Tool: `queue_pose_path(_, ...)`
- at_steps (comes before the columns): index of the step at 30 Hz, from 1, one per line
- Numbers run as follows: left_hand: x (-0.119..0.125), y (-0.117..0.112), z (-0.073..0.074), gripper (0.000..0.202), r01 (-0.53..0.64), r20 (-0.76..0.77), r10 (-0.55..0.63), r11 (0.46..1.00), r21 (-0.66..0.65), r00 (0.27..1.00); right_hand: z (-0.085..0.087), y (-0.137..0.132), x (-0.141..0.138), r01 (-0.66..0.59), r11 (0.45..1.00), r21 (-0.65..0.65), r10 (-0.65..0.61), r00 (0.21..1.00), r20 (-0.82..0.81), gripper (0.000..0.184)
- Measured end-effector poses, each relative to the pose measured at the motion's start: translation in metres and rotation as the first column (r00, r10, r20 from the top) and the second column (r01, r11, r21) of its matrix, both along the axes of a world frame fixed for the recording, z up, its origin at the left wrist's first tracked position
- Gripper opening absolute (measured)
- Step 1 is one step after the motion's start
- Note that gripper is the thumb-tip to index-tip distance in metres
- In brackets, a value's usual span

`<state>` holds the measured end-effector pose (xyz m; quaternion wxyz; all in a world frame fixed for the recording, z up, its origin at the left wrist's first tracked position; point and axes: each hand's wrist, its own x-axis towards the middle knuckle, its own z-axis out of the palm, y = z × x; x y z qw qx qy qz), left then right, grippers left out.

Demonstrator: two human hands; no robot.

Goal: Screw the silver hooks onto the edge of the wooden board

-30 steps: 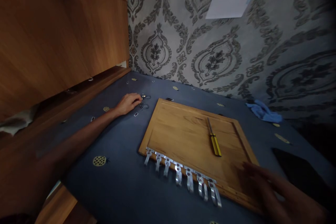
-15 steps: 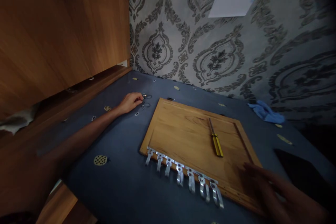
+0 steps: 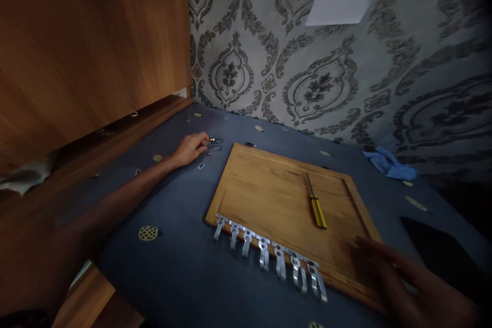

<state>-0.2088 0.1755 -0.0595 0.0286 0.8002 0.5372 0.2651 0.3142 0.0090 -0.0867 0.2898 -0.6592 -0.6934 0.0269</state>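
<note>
My left hand [image 3: 191, 148] reaches far out over the cloth, its thumb and fingers pinched on a small metal hook [image 3: 217, 141]. Tiny metal screws [image 3: 209, 156] lie just below those fingertips. At the lower right, my right hand [image 3: 418, 287] is dark, with fingers stretched out beside the near right corner of a wooden board [image 3: 261, 184]; nothing shows in it. Across the board lies a screwdriver [image 3: 317, 212] with a yellow handle. Several metal hooks [image 3: 263, 253] hang in a row over the board's near edge.
A dark blue cloth [image 3: 180, 246] with pineapple prints covers the surface. A blue rag [image 3: 390, 163] and a black flat object [image 3: 442, 246] lie to the right. Wooden cabinet [image 3: 146, 36] stands at left; white paper [image 3: 342, 2] is on the patterned wall.
My left fingers have shifted slightly and closed over the small metal piece beside them. My right hand, the board and the screwdriver have stayed put.
</note>
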Motion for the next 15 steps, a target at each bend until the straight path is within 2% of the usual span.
queue_pose_path(4, -0.002, -0.01, 0.005, 0.034, 0.073, -0.05, -0.071, 0.997, 0.026, 0.996, 0.006, 0.001, -0.004, 0.017, 1.0, -0.01, -0.017, 1.0, -0.015, 0.047)
queue_pose_path(9, 0.0, -0.019, 0.003, 0.031, 0.182, -0.104, -0.179, 0.983, 0.019, 0.978, 0.015, -0.001, -0.01, 0.033, 0.999, -0.032, -0.035, 0.998, -0.05, 0.047)
queue_pose_path(15, 0.006, -0.023, 0.003, 0.031, 0.213, -0.13, -0.208, 0.977, 0.021, 0.969, 0.022, -0.004, -0.017, 0.041, 0.999, 0.007, -0.041, 0.998, -0.048, 0.047)
